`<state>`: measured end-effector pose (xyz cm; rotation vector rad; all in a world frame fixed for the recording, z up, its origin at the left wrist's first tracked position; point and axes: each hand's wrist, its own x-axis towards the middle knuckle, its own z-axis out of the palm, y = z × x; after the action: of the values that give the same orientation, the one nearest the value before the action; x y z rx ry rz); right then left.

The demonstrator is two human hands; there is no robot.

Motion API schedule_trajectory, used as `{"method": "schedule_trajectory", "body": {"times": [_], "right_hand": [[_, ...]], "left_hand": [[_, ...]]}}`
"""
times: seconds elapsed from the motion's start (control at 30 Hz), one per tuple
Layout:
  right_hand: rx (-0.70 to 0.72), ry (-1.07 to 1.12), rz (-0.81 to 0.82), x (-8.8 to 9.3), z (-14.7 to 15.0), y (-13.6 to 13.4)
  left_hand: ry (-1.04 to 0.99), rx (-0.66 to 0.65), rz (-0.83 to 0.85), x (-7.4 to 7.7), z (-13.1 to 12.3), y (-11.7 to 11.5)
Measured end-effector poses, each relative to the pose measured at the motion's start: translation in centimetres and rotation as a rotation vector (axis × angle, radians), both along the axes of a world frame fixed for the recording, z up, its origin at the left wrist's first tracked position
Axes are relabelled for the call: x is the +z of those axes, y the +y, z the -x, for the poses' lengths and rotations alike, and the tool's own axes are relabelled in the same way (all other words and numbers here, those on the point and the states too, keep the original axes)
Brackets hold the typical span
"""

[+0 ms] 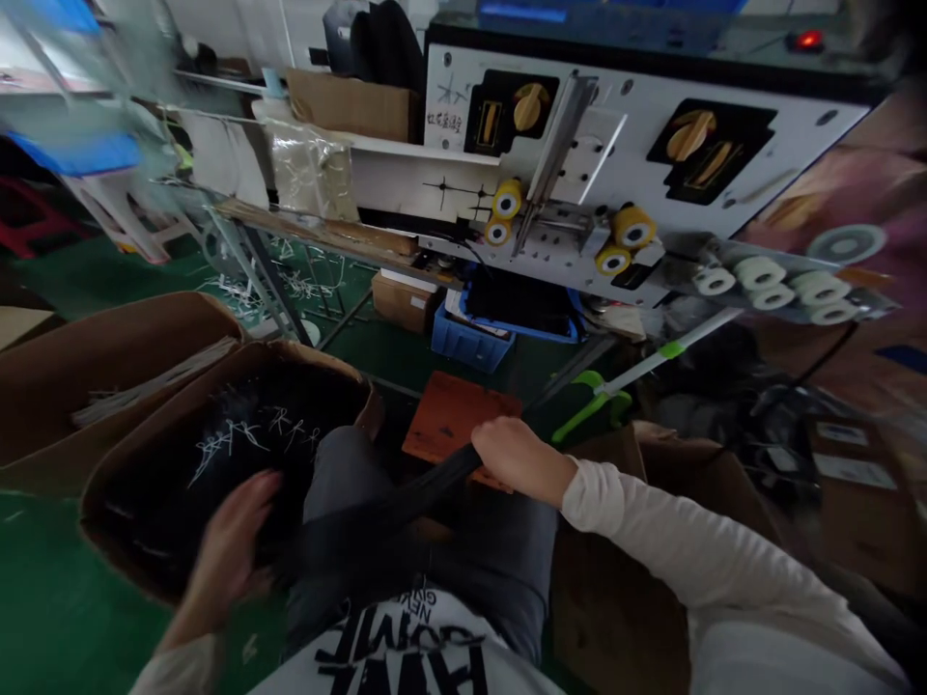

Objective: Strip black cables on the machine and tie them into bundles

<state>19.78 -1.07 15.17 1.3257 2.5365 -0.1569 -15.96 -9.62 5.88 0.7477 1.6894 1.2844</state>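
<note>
My right hand is closed round one end of a dark bundle, which stretches down and left across my lap. Below it are my legs in grey trousers. At the lower left my left hand, blurred by motion, hovers at the edge of a cardboard box filled with black material and white ties. Its fingers are stretched out, and nothing shows in them. An orange-red wooden stool stands just beyond my right hand.
Ahead is a machine panel with yellow rollers and white rollers. Under it sit a blue crate and a small carton. A green-and-white pole leans at the right, near an open cardboard box.
</note>
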Motion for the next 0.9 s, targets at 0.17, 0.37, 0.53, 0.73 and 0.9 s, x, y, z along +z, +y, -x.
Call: {"method": "schedule_trajectory", "body": {"times": [0.17, 0.37, 0.53, 0.73, 0.9], "right_hand": [[-0.066, -0.130, 0.035, 2.3, 2.3, 0.2], [-0.140, -0.232, 0.085, 4.5, 4.1, 0.2], [-0.037, 0.135, -0.173, 6.2, 0.2, 2.3], [-0.083, 1.065, 0.477, 2.9, -0.8, 5.1], [0.054, 1.531, 0.849, -0.8, 5.0, 4.3]], "left_hand": [[0.125, -0.914, -0.275, 2.4, -15.7, 6.1], [0.382, -0.897, -0.342, 2.9, -23.0, 7.6], [0.130, -0.887, -0.246, 2.4, -21.4, 9.0], [-0.573, -1.012, -0.074, 5.0, -17.8, 9.6], [-0.752, -1.072, 0.037, 5.7, -17.0, 9.2]]}}
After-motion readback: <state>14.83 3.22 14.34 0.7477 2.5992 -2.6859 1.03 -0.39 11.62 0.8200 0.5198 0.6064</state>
